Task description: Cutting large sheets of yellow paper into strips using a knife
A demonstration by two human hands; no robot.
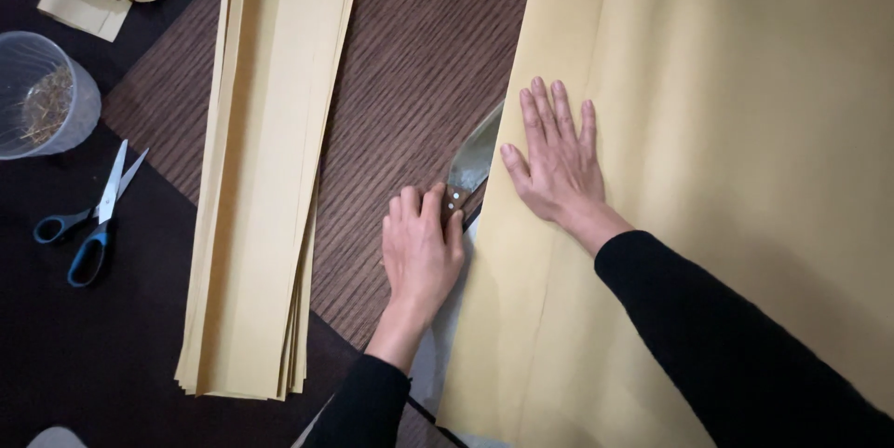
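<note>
Two hands: left hand [421,248] clamped on knife [471,161], perhaps under yellow paper sheet [726,178]; right hand [556,161] flat, fingers apart.

Bare wood-grain mat [410,66] lies open between the strip stack [265,178] on the left and the big sheet [745,131] on the right; the knife [473,157] narrows that lane near; scissors [88,215] and a cup [42,94] crowd the far-left dark floor.

Soft, even indoor light; slight blur.
</note>
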